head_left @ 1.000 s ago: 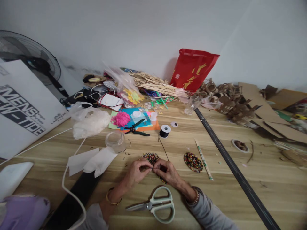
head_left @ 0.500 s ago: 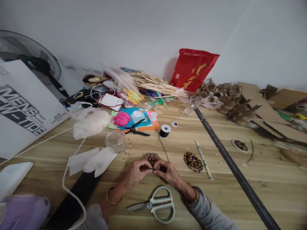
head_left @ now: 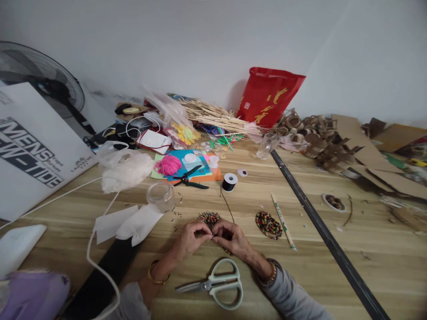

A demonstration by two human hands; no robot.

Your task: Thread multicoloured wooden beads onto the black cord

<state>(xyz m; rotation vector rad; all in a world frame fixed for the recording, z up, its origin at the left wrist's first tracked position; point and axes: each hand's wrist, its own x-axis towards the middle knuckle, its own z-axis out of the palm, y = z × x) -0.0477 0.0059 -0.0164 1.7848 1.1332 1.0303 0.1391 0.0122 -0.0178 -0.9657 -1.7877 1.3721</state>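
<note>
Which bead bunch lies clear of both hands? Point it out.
The bead bunch beside the slim pale stick, right of the right hand; the left hand and right partly hide the other bunch.

The white box [head_left: 40,155] at the far left carries large block capitals reading MENS, with EW-TIDE on the line below, its start cut off by the picture's edge. Small print beside them is too blurred to make out with certainty. Lower right on the same side stands what looks like LAOYECHE, under a small emblem [head_left: 81,161]. Gold Chinese characters mark the red bag [head_left: 271,95], not clearly legible; its little white label [head_left: 246,106] is unreadable
</note>
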